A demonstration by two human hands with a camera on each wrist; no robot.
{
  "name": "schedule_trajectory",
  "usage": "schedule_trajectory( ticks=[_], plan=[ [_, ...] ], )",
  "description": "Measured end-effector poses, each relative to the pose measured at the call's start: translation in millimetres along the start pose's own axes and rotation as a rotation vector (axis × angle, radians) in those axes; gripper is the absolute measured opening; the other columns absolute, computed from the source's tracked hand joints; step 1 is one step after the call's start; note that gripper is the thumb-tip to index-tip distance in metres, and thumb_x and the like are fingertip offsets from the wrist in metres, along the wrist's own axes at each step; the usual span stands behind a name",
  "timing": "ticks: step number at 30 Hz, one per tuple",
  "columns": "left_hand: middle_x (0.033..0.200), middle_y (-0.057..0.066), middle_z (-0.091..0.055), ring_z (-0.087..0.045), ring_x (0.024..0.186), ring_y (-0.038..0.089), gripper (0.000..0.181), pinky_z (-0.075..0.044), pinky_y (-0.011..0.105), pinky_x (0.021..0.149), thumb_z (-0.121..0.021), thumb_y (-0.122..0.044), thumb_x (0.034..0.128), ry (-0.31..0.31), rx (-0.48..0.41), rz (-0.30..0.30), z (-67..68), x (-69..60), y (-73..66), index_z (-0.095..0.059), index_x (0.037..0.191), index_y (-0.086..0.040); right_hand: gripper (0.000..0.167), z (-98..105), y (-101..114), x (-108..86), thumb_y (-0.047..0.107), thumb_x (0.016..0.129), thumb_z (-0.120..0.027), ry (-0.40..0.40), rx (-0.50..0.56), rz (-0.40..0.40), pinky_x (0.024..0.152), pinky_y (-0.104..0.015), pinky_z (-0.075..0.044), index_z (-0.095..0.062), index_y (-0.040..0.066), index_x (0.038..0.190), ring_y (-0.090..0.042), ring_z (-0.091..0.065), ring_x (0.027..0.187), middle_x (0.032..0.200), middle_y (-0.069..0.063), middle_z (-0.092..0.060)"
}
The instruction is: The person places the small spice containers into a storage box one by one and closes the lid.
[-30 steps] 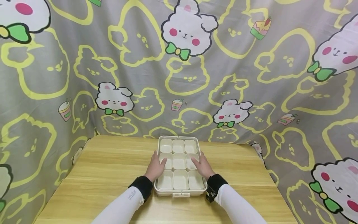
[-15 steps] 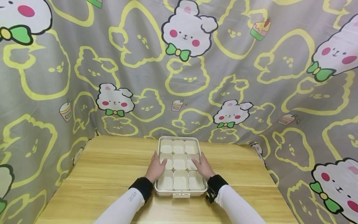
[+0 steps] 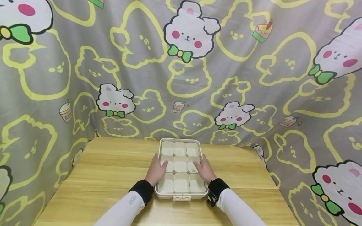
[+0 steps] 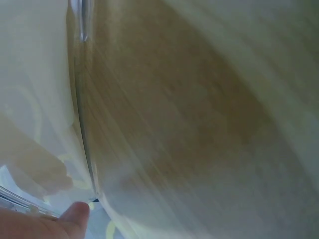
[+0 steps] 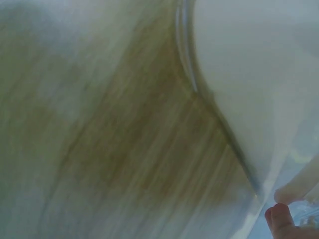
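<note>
A cream storage box (image 3: 167, 195) with a clear lid stands on the table, several square compartments showing through its top. A white latch (image 3: 182, 198) sits at the middle of its front side. My left hand (image 3: 155, 170) grips the box's left side, thumb over the top edge. On the opposite side my right hand (image 3: 205, 169) holds it the same way. The fingers beneath the rim are mostly hidden in the head view. In the left wrist view the pale box wall (image 4: 35, 59) fills the left; in the right wrist view a fingertip (image 5: 281, 216) shows at lower right.
The wood-grain table (image 3: 118, 163) extends to both sides of the box. A grey curtain (image 3: 152, 75) with yellow outlines and white cartoon animals hangs behind the table and along both sides. Black bands (image 3: 142, 191) circle both wrists over white sleeves.
</note>
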State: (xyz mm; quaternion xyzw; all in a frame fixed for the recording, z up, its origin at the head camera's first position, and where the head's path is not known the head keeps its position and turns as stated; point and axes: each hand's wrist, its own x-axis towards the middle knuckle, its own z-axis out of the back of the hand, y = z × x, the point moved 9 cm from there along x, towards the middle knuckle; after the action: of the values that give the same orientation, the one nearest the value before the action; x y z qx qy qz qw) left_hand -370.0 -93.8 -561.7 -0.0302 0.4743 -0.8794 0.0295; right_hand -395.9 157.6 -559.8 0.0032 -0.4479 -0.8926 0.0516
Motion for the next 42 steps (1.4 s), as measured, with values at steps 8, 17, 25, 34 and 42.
schedule_trajectory(
  ticks=[8,17,25,34,42],
  plan=[
    [0.155,0.037,-0.024,-0.03,0.14,0.051,0.072,-0.026,0.058,0.115,-0.051,-0.028,0.1036,-0.035,0.001,-0.031,5.5,-1.7,0.0,-0.018,0.152,0.013,0.082,0.9,5.0,0.0,0.038,0.105,-0.048,0.011,-0.111,0.033,0.118,-0.057,-0.019,-0.011,-0.02,0.149,-0.053,-0.022,0.143,0.152,-0.044,-0.019],
    [0.152,0.037,-0.028,-0.031,0.14,0.051,0.069,-0.026,0.059,0.115,-0.056,-0.023,0.1014,-0.057,0.005,-0.1,20.8,-23.6,-13.1,-0.023,0.15,0.015,0.072,26.5,17.2,18.8,0.032,0.105,-0.049,0.003,-0.19,0.071,0.116,-0.058,-0.023,-0.02,-0.018,0.149,-0.053,-0.029,0.14,0.15,-0.042,-0.026],
    [0.148,0.037,-0.033,-0.037,0.134,0.053,0.07,-0.031,0.063,0.11,-0.064,-0.019,0.0973,-0.047,0.009,-0.14,29.5,-70.3,-33.6,-0.028,0.149,0.013,0.065,37.6,40.9,51.0,0.026,0.104,-0.052,0.069,-0.254,0.13,0.117,-0.058,-0.023,-0.028,-0.013,0.149,-0.05,-0.029,0.141,0.152,-0.036,-0.029],
    [0.151,0.038,-0.027,-0.034,0.134,0.057,0.087,-0.034,0.066,0.107,-0.072,-0.029,0.0916,0.0,0.043,-0.079,14.9,-114.7,-29.6,-0.025,0.148,0.016,0.059,23.1,53.6,88.0,0.023,0.102,-0.053,0.158,-0.336,0.167,0.117,-0.054,-0.025,-0.037,-0.012,0.146,-0.047,-0.035,0.14,0.149,-0.033,-0.039],
    [0.149,0.038,-0.03,-0.035,0.133,0.056,0.086,-0.036,0.065,0.106,-0.075,-0.024,0.0892,-0.056,0.077,-0.106,10.3,-125.5,-28.1,-0.026,0.147,0.017,0.067,5.4,38.6,99.1,0.018,0.096,-0.064,0.209,-0.292,0.06,0.117,-0.053,-0.026,-0.033,-0.011,0.148,-0.046,-0.033,0.14,0.151,-0.032,-0.036]
  ],
)
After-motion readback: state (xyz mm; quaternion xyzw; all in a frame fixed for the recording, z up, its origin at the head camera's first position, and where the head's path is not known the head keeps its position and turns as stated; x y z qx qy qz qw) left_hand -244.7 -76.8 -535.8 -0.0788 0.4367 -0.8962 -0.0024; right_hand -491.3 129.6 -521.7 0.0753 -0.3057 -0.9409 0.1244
